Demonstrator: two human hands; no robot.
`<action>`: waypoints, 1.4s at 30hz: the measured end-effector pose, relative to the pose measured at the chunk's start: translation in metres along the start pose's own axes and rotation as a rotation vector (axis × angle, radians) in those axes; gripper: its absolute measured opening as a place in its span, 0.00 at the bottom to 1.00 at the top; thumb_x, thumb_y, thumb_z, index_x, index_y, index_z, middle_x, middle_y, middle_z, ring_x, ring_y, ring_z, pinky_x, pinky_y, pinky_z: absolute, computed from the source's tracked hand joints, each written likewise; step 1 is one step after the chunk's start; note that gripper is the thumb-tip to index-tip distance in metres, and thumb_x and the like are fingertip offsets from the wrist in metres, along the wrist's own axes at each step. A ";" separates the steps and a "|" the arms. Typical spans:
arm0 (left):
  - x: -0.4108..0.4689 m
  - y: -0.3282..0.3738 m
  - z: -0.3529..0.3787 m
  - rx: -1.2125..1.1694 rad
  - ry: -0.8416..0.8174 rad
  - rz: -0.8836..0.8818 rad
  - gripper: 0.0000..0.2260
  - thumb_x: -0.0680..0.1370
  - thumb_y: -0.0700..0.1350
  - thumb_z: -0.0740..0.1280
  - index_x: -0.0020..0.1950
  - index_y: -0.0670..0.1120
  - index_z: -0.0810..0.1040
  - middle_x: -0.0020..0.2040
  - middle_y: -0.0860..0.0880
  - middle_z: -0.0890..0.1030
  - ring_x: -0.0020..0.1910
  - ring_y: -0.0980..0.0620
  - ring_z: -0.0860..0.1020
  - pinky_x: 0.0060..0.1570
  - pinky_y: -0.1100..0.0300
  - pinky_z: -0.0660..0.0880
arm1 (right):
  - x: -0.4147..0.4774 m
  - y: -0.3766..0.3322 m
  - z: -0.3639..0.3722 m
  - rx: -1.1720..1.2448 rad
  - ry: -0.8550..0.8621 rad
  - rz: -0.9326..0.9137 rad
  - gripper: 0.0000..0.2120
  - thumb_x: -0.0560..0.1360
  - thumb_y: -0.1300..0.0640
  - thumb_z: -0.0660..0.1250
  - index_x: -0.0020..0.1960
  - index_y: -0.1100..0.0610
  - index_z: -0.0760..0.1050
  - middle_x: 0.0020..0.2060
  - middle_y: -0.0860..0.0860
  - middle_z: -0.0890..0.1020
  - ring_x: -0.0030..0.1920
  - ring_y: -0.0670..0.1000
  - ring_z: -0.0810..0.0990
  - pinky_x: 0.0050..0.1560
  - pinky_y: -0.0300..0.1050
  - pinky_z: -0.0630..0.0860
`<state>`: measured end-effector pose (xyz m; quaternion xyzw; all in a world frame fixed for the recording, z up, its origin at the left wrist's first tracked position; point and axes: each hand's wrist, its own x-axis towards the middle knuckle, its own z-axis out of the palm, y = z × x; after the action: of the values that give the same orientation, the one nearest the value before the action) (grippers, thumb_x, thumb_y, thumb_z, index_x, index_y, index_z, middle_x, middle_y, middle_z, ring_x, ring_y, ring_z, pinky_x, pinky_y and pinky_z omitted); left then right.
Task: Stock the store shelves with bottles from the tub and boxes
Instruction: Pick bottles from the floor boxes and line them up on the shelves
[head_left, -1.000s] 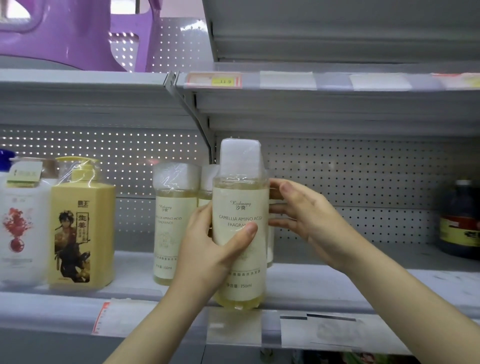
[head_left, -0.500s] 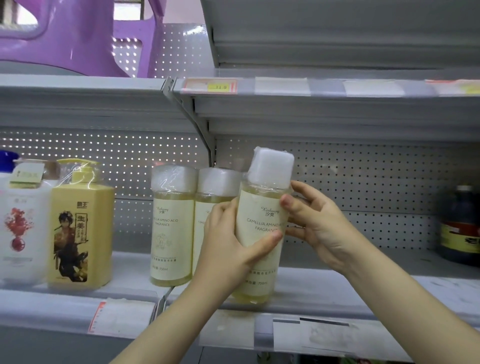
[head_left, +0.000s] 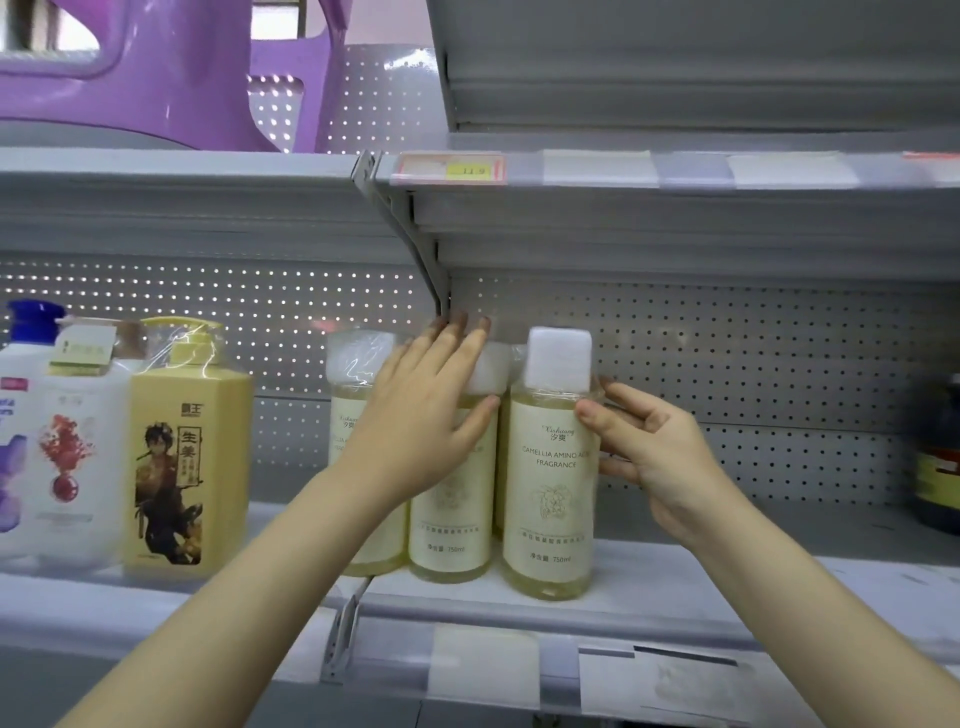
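Head view: bottle (head_left: 550, 467) stood upright on the shelf (head_left: 727, 587), long axis vertical, touching the middle bottle (head_left: 452, 519) on its left. Right hand (head_left: 660, 467) was nearer, its thumb and fingers (head_left: 623, 410) curled lightly round the bottle's shoulder from the right. Left hand (head_left: 421, 431) lay flat, straight-fingered, against the middle bottle. Yellow bottle (head_left: 187, 467) stood well left, dark jar (head_left: 940, 467) well right. Letting go looked unobstructed.
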<state>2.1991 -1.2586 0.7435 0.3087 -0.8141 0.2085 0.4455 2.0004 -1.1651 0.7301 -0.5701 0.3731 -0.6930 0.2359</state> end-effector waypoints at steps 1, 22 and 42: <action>0.000 -0.002 0.001 -0.003 0.011 0.012 0.30 0.79 0.59 0.55 0.79 0.50 0.54 0.78 0.48 0.60 0.77 0.47 0.57 0.74 0.51 0.53 | 0.001 0.003 0.001 -0.009 0.004 0.007 0.13 0.69 0.59 0.72 0.49 0.47 0.75 0.39 0.42 0.86 0.42 0.40 0.85 0.36 0.37 0.81; -0.003 -0.009 0.026 0.012 0.229 0.084 0.29 0.76 0.52 0.58 0.77 0.47 0.61 0.69 0.42 0.71 0.65 0.43 0.70 0.56 0.50 0.74 | 0.001 0.028 0.000 -0.364 -0.206 0.253 0.44 0.69 0.59 0.76 0.72 0.32 0.56 0.57 0.49 0.83 0.59 0.49 0.81 0.56 0.53 0.81; -0.004 -0.004 0.022 0.144 0.270 0.085 0.28 0.76 0.51 0.57 0.76 0.46 0.65 0.67 0.44 0.74 0.60 0.42 0.74 0.32 0.61 0.68 | -0.006 0.033 0.005 -0.400 -0.179 0.245 0.43 0.72 0.58 0.74 0.73 0.31 0.54 0.55 0.48 0.84 0.57 0.45 0.82 0.60 0.51 0.78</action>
<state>2.1904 -1.2734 0.7290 0.2740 -0.7421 0.3246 0.5185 2.0032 -1.1816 0.7012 -0.6149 0.5468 -0.5185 0.2328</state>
